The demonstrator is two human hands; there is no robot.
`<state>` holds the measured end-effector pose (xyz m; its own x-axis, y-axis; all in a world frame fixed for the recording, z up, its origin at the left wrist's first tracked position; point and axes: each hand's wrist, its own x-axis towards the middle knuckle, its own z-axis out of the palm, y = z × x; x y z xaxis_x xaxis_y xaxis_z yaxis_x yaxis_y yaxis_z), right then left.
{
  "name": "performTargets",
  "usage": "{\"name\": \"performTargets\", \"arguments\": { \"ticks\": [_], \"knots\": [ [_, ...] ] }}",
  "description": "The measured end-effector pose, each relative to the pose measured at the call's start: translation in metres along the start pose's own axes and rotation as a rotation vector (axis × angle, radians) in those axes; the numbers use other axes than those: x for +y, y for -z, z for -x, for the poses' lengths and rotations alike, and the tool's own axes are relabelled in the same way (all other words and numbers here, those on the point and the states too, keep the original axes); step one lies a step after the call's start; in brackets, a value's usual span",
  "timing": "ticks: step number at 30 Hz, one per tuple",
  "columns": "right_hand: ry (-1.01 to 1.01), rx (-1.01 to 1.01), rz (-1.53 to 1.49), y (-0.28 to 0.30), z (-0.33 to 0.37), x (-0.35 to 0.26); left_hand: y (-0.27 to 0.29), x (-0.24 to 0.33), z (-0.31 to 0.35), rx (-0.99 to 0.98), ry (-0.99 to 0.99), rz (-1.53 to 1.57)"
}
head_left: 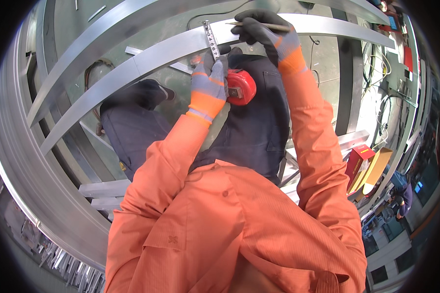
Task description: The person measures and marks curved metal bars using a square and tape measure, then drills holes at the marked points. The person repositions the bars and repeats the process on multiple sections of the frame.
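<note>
A long silver metal bar (171, 49) runs across in front of me and looks bent in this wide view. My left hand (208, 88), in a grey and orange glove, is closed around a red tape measure (244, 88). Its short white blade (210, 41) lies across the bar's width, with the tip at the far edge. Just right of the blade, above the bar, my gloved right hand (266, 35) pinches a thin pencil-like stick (277, 27). The stick's pointed end faces left, toward the blade. Whether it touches the bar I cannot tell.
Another metal bar (98, 41) lies beyond this one. Stacked long profiles (32, 161) fill the left side. Cables (382, 105) trail over a surface at right, near an opened red and yellow box (361, 163). Another person (405, 198) is at the far right.
</note>
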<state>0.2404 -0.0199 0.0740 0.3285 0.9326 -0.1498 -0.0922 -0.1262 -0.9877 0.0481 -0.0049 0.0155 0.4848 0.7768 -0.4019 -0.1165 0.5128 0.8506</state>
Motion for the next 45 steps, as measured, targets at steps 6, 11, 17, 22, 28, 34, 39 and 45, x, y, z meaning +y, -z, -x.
{"name": "performTargets", "arguments": {
  "ticks": [6, 11, 17, 22, 28, 34, 39, 45],
  "knots": [
    [0.149, 0.139, 0.503, -0.012, 0.109, 0.005, 0.020, 0.011, 0.021, -0.274, -0.456, -0.914],
    [-0.065, 0.244, 0.108, -0.050, 0.184, 0.000, 0.026, 0.002, 0.041, -0.353, -0.727, -0.901],
    [-0.144, 0.888, 0.322, 0.021, 0.324, 0.024, -0.019, 0.029, 0.073, -0.514, 0.256, -0.437],
    [-0.498, 1.231, 0.475, 0.106, 0.483, 0.115, -0.003, 0.014, 0.082, -0.433, 0.221, -0.400],
    [-0.378, 1.254, 0.772, 0.105, 0.497, 0.144, 0.053, 0.001, 0.089, -0.445, 0.192, -0.387],
    [-0.486, 0.502, 1.432, 0.046, 0.461, 0.127, 0.070, 0.008, 0.116, -0.316, 0.178, -0.404],
    [-0.455, 0.518, 1.318, 0.048, 0.442, 0.118, 0.071, 0.006, 0.133, -0.317, 0.185, -0.397],
    [0.219, 0.663, 0.947, 0.018, 0.383, 0.016, 0.052, 0.019, 0.158, -0.675, 0.037, -0.469]
  ]
}}
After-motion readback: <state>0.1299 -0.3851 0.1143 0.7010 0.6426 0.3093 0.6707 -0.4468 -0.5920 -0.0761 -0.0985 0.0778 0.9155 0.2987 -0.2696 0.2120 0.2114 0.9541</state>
